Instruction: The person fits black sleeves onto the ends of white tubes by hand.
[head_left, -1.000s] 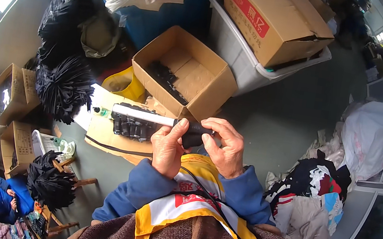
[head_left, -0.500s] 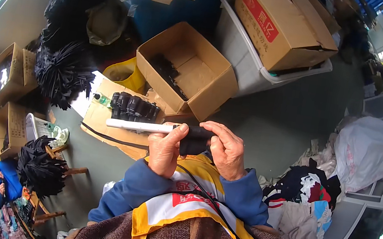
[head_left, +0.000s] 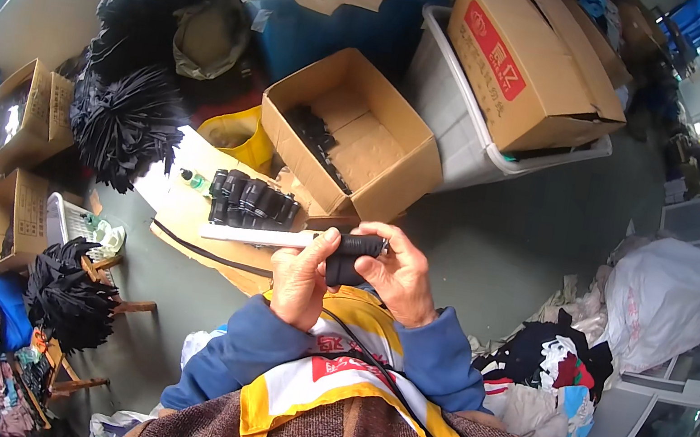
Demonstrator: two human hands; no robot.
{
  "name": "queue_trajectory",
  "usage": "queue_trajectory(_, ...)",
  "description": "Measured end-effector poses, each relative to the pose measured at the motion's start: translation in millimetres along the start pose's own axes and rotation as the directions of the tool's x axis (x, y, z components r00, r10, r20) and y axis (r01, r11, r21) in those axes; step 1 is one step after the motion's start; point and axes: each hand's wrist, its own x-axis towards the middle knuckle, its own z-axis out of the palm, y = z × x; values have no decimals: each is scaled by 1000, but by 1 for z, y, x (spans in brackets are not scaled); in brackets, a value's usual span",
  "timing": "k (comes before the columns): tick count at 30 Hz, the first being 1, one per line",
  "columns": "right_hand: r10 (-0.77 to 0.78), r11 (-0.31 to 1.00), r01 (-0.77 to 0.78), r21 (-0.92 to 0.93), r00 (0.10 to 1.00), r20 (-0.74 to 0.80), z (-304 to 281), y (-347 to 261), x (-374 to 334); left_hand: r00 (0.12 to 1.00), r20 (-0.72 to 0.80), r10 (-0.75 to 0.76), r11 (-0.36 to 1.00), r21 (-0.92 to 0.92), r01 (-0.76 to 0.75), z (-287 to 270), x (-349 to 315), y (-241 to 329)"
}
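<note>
A white rod [head_left: 251, 235] points left from my left hand [head_left: 300, 279], whose thumb and fingers are closed around its right part. Black cloth [head_left: 346, 264] is wrapped about the rod's right end, with a flap hanging below. My right hand [head_left: 406, 280] grips the cloth's right side between thumb and fingers, the index finger at the rod's far tip. Beyond my hands, several dark rolled bundles [head_left: 250, 201] lie in rows on a cardboard sheet [head_left: 184, 224]. A thin dark cord [head_left: 211, 257] runs across the sheet toward my left hand.
An open cardboard box [head_left: 387, 156] holding dark pieces stands ahead, beside a yellow container [head_left: 244, 138]. Behind it, a grey bin [head_left: 450, 106] carries a closed carton [head_left: 530, 64]. Black cloth bundles [head_left: 123, 119] stand left; loose fabric [head_left: 546, 369] and a white sack [head_left: 661, 304] lie right.
My right fingers have shifted from over the cloth to its right end. More of the wrapped cloth shows, with ribbed winding visible. The surroundings sit slightly lower in view.
</note>
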Motion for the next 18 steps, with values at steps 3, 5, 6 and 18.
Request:
queue_trajectory(3,20,979,-32,-202,998,-60,8,-8,3,1000,3,-4,999,-46,4,-5,1,1)
queue_trajectory(5,-27,962,8,-273,997,-66,10,-6,5,1000,-18,-3,999,-53,2,-7,-1,4)
queue_trajectory(6,-27,962,9,-273,998,-63,10,-4,6,1000,-30,-8,998,-56,7,-8,0,6)
queue_trajectory(18,-107,927,87,-365,994,-34,5,-4,5,982,187,15,997,77,-30,-30,5,6)
